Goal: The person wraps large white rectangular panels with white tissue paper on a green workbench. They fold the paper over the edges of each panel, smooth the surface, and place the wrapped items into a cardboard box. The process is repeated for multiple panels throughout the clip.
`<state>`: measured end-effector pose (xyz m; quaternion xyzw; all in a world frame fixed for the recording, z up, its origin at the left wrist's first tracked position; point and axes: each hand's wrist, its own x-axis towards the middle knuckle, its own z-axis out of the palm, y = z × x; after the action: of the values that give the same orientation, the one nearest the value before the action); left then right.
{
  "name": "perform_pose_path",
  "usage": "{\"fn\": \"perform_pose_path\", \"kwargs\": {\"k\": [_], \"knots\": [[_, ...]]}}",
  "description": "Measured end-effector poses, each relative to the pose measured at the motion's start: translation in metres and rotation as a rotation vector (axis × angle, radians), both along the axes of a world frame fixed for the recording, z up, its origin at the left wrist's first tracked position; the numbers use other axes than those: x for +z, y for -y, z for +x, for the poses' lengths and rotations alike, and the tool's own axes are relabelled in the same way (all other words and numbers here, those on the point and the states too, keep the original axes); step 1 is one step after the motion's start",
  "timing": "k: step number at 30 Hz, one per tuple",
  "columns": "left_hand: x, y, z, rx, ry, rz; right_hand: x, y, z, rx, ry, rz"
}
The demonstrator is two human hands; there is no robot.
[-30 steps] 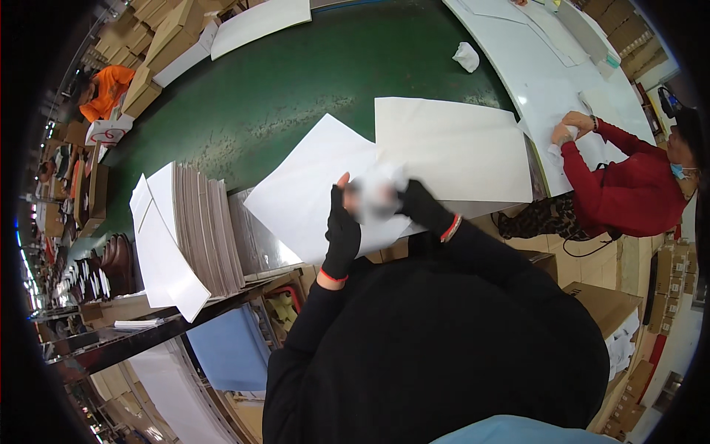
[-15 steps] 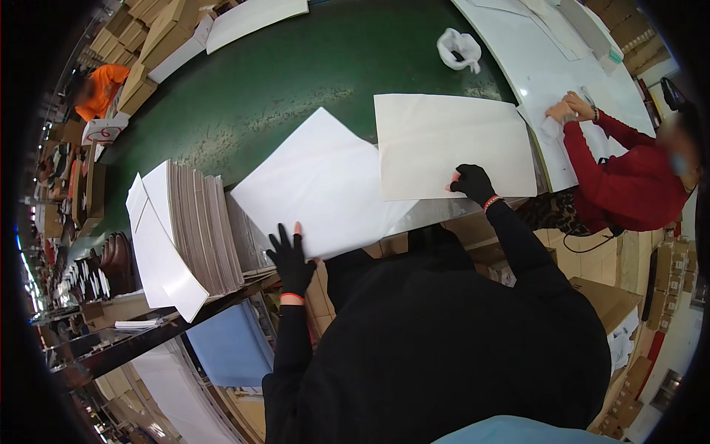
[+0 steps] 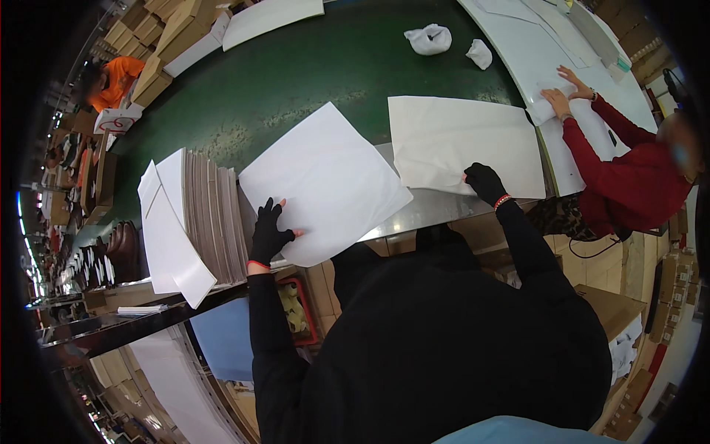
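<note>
My left hand (image 3: 272, 232), in a black glove with bare fingertips, lies with spread fingers on the left corner of a white paper sheet (image 3: 325, 181). The sheet sits at an angle and hangs slightly over the table's near edge. To its right is a cream paper sheet (image 3: 473, 137), its near edge wrinkled. My right hand (image 3: 486, 185), gloved the same way, is closed on that near edge, fingertips at the wrinkle. The white sheet's right corner meets the cream sheet's lower left.
A tall stack of boards or sheets (image 3: 211, 211), with loose white sheets (image 3: 174, 255) on it, stands left on the green table (image 3: 296, 66). Two crumpled white pieces (image 3: 429, 40) lie at the back. A red-sleeved person (image 3: 617, 159) works at the white table (image 3: 518, 44) on the right.
My left hand has shifted left and up the white sheet, which is turned a little. The cream sheet has wrinkled at my right hand. A second crumpled white piece now lies at the back.
</note>
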<state>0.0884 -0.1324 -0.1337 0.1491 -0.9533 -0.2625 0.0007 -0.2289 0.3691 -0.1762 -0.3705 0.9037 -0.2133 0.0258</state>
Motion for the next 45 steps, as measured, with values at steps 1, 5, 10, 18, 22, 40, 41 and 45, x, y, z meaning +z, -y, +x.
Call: {"fn": "perform_pose_path", "kwargs": {"k": [1,5,10,18,22,40,41,45], "knots": [[0.013,-0.012,-0.009,-0.053,-0.121,-0.019,0.003,-0.002,-0.002,0.030,-0.081,0.072],[0.041,-0.056,-0.029,0.026,-0.290,0.198,0.026,-0.005,-0.015,-0.214,-0.245,-0.261],[0.066,-0.102,-0.048,-0.022,-0.365,0.339,0.075,-0.020,-0.039,-0.313,-0.345,-0.250],[0.116,-0.172,-0.075,-0.073,-0.413,0.680,0.236,0.033,0.033,-0.150,0.371,-0.606],[0.140,-0.225,-0.087,-0.196,-0.483,0.898,0.228,0.092,0.096,0.430,0.911,-0.580],[0.073,-0.107,-0.001,0.572,-0.784,0.653,0.005,-0.017,0.005,-0.225,0.224,0.053],[0.071,-0.110,0.000,0.574,-0.781,0.688,0.002,-0.014,0.003,-0.173,0.198,0.075],[0.069,-0.128,-0.021,0.542,-0.781,0.817,-0.007,-0.019,-0.007,-0.102,0.205,-0.059]]}}
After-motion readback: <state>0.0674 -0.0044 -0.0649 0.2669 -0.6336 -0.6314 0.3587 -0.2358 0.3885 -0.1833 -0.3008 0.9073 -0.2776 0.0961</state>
